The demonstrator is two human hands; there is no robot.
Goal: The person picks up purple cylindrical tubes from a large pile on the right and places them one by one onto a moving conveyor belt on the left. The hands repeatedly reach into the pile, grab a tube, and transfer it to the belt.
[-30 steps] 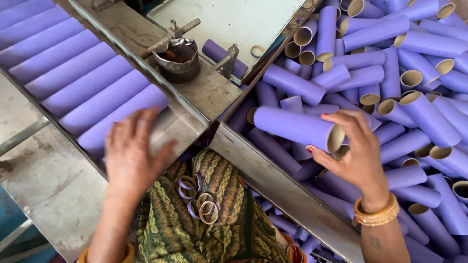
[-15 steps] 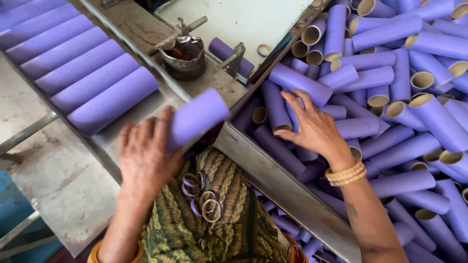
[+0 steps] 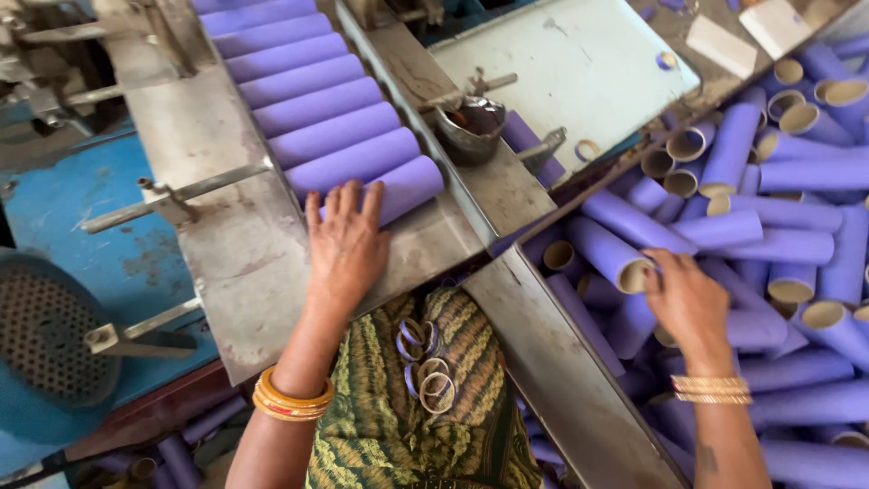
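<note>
My left hand [image 3: 346,244] lies flat with fingers spread on the nearest purple cardboard tube [image 3: 398,188], the last in a row of purple tubes [image 3: 308,91] lying side by side on a grey metal feed tray [image 3: 217,244]. My right hand [image 3: 688,299] reaches into a bin heaped with loose purple tubes [image 3: 797,235] and closes its fingers around the open end of one tube [image 3: 608,254]. Several small purple and brown rings [image 3: 424,362] rest on my lap.
A small dark metal bowl [image 3: 476,127] sits on the metal ledge between tray and bin, beside a pale flat plate [image 3: 570,63]. A blue machine body with a perforated round cover [image 3: 54,335] stands at the left. More tubes lie on the floor [image 3: 181,444].
My left hand carried a tube leftward and laid it at the end of the row. My right hand let go of that tube and reached back into the bin onto another.
</note>
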